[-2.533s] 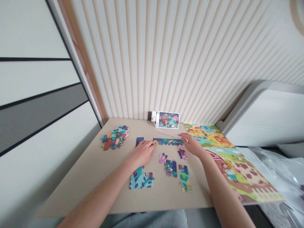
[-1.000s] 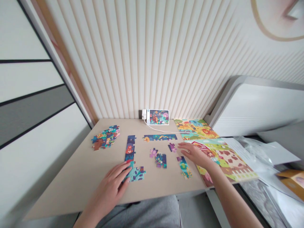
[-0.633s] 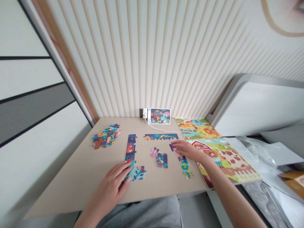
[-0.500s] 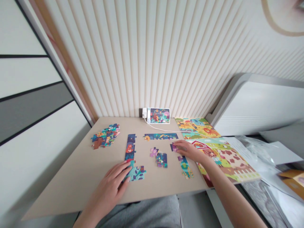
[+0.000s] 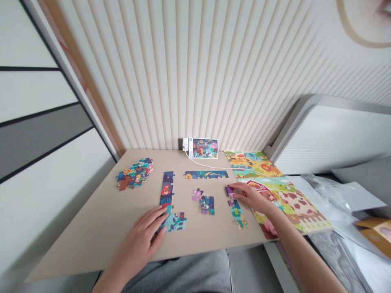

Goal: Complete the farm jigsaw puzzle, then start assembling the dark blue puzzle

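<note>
Left hand [image 5: 139, 236] lying flat, unclenched, on teal jigsaw section [image 5: 174, 223] | right hand [image 5: 250, 195] on purple jigsaw piece [image 5: 229, 191], grasp unclear | risk: hurried slide could knock nearby jigsaw strip [image 5: 236, 213] apart

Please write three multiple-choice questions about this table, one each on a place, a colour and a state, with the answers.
1. Where is the picture card?
A) On the farm picture
B) Against the wall
C) Beside the left hand

2. What colour is the barn?
A) Red
B) Blue
C) Black

3. What is the right hand touching?
A) The white cable
B) The loose pile
C) A purple jigsaw piece

1 B: the card stands at the foot of the wall.
2 A: the barn shows red.
3 C: the hand rests on that piece.
</note>
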Demonstrator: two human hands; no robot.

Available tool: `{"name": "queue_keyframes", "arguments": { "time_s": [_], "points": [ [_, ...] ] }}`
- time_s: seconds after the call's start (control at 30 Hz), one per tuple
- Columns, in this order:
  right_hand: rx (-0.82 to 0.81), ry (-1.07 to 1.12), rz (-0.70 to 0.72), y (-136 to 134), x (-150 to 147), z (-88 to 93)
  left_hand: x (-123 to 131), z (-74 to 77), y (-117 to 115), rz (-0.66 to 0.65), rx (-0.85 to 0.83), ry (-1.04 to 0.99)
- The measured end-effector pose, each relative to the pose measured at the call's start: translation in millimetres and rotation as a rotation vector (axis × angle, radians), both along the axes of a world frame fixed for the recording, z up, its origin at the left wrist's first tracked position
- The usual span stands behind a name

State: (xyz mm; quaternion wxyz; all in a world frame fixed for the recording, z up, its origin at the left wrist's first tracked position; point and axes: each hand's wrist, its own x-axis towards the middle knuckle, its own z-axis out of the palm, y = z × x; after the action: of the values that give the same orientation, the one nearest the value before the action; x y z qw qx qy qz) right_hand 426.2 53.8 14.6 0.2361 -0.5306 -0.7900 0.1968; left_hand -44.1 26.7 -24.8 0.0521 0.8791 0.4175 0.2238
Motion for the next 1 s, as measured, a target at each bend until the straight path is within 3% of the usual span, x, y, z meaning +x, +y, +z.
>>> {"name": "queue_keyframes", "arguments": {
  "time_s": [0.3,0.73,1.0],
  "points": [
    [0.024,-0.030,0.065,1,2,-9.1,0,0.2,1,-0.011,0.037,0.020],
    [-0.003,-0.021,0.048,0,0,-4.6,2,3.6,0,-0.008,0.008,-0.040],
    [0.050,0.009,0.066,16,-25,-1.1,1,2.2,1,-0.011,0.025,-0.003]
  ]
}}
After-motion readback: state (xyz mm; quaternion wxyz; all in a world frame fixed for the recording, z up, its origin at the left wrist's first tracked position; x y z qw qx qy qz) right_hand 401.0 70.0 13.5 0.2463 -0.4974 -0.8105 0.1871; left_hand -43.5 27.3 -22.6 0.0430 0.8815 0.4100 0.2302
